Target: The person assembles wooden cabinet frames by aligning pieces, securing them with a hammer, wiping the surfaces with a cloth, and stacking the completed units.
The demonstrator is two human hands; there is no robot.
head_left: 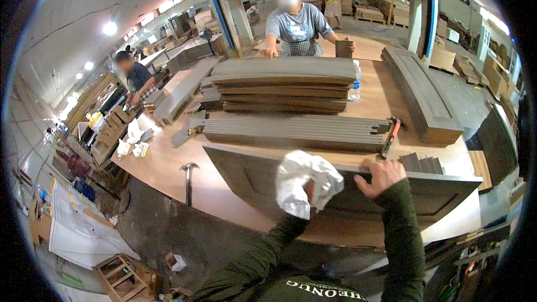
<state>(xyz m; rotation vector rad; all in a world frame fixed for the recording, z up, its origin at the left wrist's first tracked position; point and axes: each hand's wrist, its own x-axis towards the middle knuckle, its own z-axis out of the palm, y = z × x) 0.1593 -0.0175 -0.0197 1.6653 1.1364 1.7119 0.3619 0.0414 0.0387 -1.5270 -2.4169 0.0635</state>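
Across the broad pale wooden desk [168,168] lie stacks of dark stained boards [285,84]. At its near edge, the left hand [305,187] bunches a white rag [299,179], fingers apparently closed, against a dark brown panelled wooden door [251,173]; the right hand [383,176] grips its top edge. Wiping looks midway.

a wooden worktable [168,168] carries stacked dark panels [285,86], a hammer [188,179] and a water bottle [356,81].

The left hand [306,187] presses a crumpled white cloth [305,182] against a dark wooden panel [251,176] lying on the counter [168,168]. The right hand [382,176] grips the panel's far edge. Stacked dark boards [285,84] lie beyond, with a hammer [188,182] at the counter's near left edge.
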